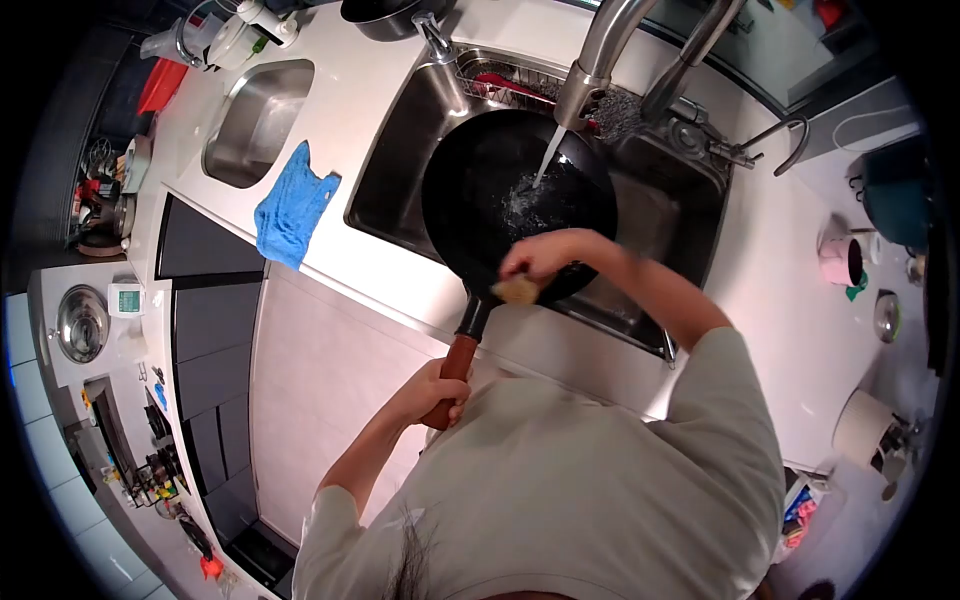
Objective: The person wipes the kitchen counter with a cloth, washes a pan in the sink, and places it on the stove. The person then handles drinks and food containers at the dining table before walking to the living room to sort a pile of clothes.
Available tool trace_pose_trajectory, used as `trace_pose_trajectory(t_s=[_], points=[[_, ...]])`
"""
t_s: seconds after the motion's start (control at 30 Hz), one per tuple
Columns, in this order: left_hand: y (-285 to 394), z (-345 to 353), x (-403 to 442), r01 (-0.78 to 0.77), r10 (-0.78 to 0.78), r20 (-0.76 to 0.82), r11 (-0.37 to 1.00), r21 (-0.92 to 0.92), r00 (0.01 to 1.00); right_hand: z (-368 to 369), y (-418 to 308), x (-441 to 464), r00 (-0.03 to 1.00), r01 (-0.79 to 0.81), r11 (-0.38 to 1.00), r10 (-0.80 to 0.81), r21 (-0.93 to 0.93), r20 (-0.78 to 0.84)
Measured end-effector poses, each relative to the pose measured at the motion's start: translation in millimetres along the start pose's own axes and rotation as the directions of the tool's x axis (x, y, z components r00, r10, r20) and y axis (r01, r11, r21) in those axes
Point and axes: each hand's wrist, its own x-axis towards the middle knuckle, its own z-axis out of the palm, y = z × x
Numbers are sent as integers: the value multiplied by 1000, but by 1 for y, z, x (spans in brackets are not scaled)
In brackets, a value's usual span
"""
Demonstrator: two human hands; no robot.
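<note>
A black wok (470, 180) rests over the sink (395, 180), its inside facing up. Water runs from the faucet (580, 100) into it and splashes near the middle. My left hand (440, 390) is wrapped round the wok's wooden handle (459, 362), close to my body. At the wok's near rim, my right hand (548, 255) grips a yellowish sponge (516, 291) beside the base of the handle. The fingertips of my right hand are partly hidden by the hand itself.
A blue cloth (297, 210) lies on the counter left of the sink, hanging over its front edge. A wire basket (505, 92) sits at the sink's back. Beyond it stands a dark pot (380, 18). To the right are a pink cup (840, 262) and a second, thin faucet (790, 150).
</note>
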Motion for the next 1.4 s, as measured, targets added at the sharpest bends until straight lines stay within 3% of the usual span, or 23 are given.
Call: trace_pose_trajectory(t_s=[0.03, 0.07, 0.13, 0.17, 0.23, 0.3, 0.37, 0.43, 0.5, 0.57, 0.63, 0.67, 0.7, 0.77, 0.83, 0.9, 0.97, 1.03, 1.1, 1.17, 1.23, 1.33, 1.4], points=[[1, 1, -1, 3, -3, -1, 1000, -17, 1000, -4, -19, -26, 973, -232, 969, 233, -89, 0], [2, 1, -1, 4, -4, -1, 999, -34, 1000, -10, -14, -42, 939, -329, 913, 343, -241, 19], [5, 1, -3, -6, 7, -14, 999, 31, 1000, -26, -22, -73, 807, -572, 699, 573, -429, -142], [8, 0, -2, -13, 14, -19, 998, 66, 1000, -29, -17, -83, 695, -715, 533, 607, -452, -384], [10, 1, -1, 2, 0, -21, 996, 88, 1000, -44, 38, -82, 515, -846, 389, 415, -365, -750], [11, 0, 0, 13, -12, -12, 995, 101, 1000, -60, 61, -60, 258, -881, 449, 194, -148, -946], [11, -1, 1, 26, -26, 2, 995, 100, 1000, -76, 89, -28, 64, -845, 530, -23, -66, -998], [11, 3, -1, 45, -43, -20, 997, 65, 999, -87, 92, 12, -51, -502, 853, 135, 142, -990], [12, 5, -2, 52, -50, -30, 998, 41, 998, -79, 52, 39, 82, -363, 893, -253, -265, -964], [9, 4, -1, 51, -50, -18, 998, 25, 999, -64, 46, 63, 332, -162, 896, -345, -413, -878], [5, 2, 0, 39, -39, 0, 999, 9, 999, -36, 26, 56, 706, -83, 931, -196, -354, -680], [5, 1, 0, 31, -31, 9, 1000, 1, 999, -26, 32, 49, 818, -30, 924, -196, -381, -541], [5, 0, 0, 36, -35, 9, 999, -20, 999, -17, 39, 35, 904, 26, 917, -192, -398, -382], [7, -1, -1, 43, -42, 11, 997, -63, 999, -9, 29, -12, 968, -87, 942, 4, -325, -250], [7, -1, -1, 26, -25, 14, 998, -59, 1000, -14, 20, -48, 928, -373, 793, 334, -482, -167], [10, 1, -2, 18, -17, 10, 998, -55, 1000, -22, 21, -80, 836, -537, 583, 461, -609, -296], [11, 5, -4, 15, -15, -4, 998, -60, 1000, -33, 40, -97, 692, -720, 309, 395, -621, -605], [12, 8, -8, 0, -3, -33, 998, -68, 999, -52, 45, -109, 561, -827, 208, 236, -522, -794], [15, 9, -12, -15, 11, -101, 999, -35, 995, -70, 28, -117, 384, -804, 486, -13, -342, -923], [16, 11, -20, -16, 23, -203, 999, 39, 979, -96, -5, -113, 211, -702, 686, -53, -189, -976], [20, 11, -27, -36, 79, -287, 988, 153, 955, -121, -46, -103, 82, -677, 733, -13, -65, -997], [23, 8, -34, -73, 190, -412, 957, 282, 891, -155, -20, -88, -107, -486, 874, -88, -25, -990], [22, 7, -41, -101, 288, -495, 923, 370, 820, -194, 80, -63, -110, -277, 960, -62, -30, -992]])
